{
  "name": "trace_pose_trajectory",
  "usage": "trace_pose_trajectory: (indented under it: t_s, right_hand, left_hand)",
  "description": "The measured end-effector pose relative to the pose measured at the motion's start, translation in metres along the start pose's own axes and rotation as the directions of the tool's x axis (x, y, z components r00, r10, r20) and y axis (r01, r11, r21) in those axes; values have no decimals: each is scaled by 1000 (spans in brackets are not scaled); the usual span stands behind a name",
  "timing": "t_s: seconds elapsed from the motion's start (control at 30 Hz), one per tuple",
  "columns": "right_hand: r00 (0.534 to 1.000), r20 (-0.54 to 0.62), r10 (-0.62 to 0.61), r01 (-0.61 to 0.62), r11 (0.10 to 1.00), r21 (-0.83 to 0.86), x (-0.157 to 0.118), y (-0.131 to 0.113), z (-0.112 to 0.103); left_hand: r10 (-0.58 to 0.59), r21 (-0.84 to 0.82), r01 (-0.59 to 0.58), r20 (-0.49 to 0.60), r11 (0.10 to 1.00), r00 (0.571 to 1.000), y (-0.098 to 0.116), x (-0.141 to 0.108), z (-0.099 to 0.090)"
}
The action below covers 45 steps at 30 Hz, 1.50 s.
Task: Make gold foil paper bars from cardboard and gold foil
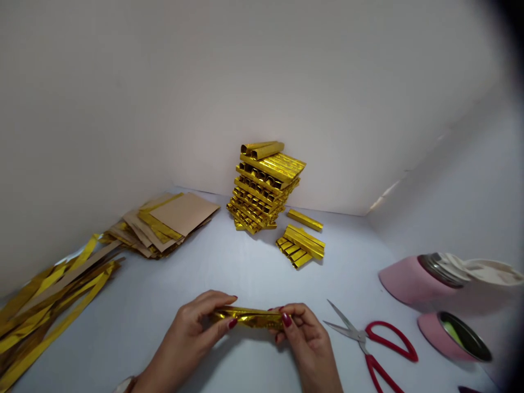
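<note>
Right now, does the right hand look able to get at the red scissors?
Probably yes. The right hand is close beside the red scissors, and nothing visible stands between them. It is gripping the gold foil roll, though, so it would likely have to let go first.

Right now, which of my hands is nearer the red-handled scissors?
Right. The right hand is just left of the red-handled scissors; the left hand is farther left, beyond the right hand.
</note>
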State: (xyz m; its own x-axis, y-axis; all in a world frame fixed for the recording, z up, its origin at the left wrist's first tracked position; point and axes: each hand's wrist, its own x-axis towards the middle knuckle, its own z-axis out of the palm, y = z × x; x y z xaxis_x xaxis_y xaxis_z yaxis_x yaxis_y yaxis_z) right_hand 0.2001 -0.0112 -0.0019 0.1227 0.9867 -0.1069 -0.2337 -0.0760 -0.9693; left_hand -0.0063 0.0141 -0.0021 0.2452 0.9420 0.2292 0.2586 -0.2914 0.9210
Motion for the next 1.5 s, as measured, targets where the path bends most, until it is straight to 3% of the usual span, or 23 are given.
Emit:
trace_pose_trajectory:
  t_s: [0.3, 0.5, 0.8, 0.97, 1.3, 1.5]
  right_hand:
    - [1000, 4, -23, 23, 1000, -9, -1, -3, 4]
    - [994, 107, 20, -16, 999, -37, 1, -4, -6]
    - [996, 83, -24, 26, 999, -27, 3, 2, -8]
    - [996, 89, -22, 24, 999, -23, 2, 0, -8]
    - [993, 113, 17, -8, 997, -79, 0, 1, -9]
    - [988, 151, 41, -23, 993, -117, 0, 1, -9]
  left_hand:
    - [28, -44, -26, 45, 999, 999, 1, 2, 3]
    - [71, -27, -70, 13, 997, 997, 5, 1, 2]
    - [100, -18, -101, -20, 995, 995, 5, 0, 1]
    - [92, -35, -93, -39, 995, 995, 5, 0, 1]
    - [26, -74, -24, 29, 997, 999, 8, 1, 3]
    - [54, -95, -49, 47, 994, 997, 10, 1, 2]
